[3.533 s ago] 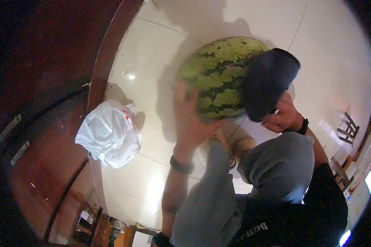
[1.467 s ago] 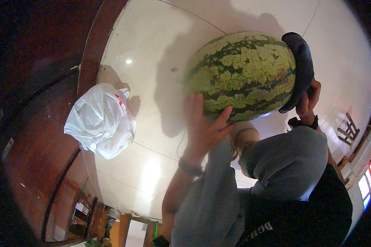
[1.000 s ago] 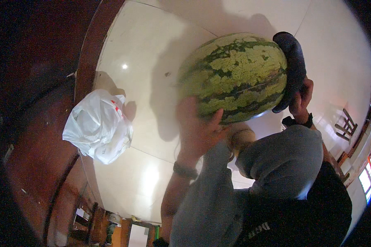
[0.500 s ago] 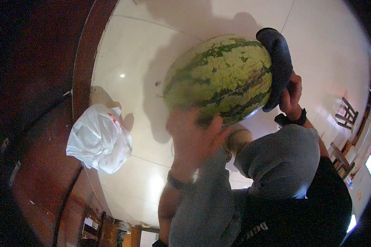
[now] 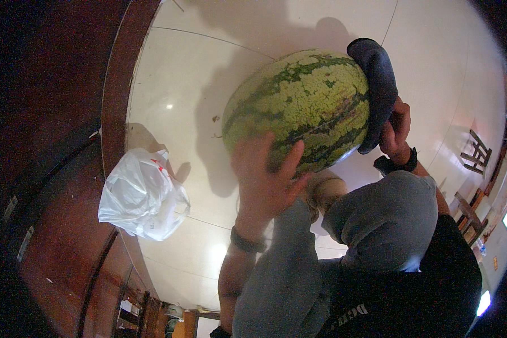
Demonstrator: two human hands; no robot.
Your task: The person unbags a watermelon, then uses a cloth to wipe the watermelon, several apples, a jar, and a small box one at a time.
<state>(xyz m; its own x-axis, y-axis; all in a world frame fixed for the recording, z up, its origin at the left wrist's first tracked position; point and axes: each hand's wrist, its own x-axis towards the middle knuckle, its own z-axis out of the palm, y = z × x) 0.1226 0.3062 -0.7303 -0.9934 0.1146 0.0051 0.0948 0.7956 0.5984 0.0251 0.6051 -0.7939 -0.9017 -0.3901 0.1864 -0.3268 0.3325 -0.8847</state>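
Note:
A large striped green watermelon [image 5: 304, 107] lies on its side on the pale tiled floor, in front of my bent knees. Spread fingers of my left hand [image 5: 267, 174], a little blurred, are at its near left side; whether they press on the rind I cannot tell. At the watermelon's right end is a dark blue, rounded, soft-looking item [image 5: 376, 93], perhaps a cap, covering that end. My right hand [image 5: 397, 132] grips its near right edge with curled fingers. The hand's far side is hidden.
A white plastic bag [image 5: 143, 197] with a red mark stands to the left, beside dark brown wooden furniture [image 5: 67, 197]. A small wooden stool [image 5: 476, 153] shows at the far right. My grey-clad knees [image 5: 380, 219] are close below the watermelon.
My left hand has moved slightly on the near left side and looks less blurred. My right hand keeps its grip on the dark blue item. The watermelon stays in place.

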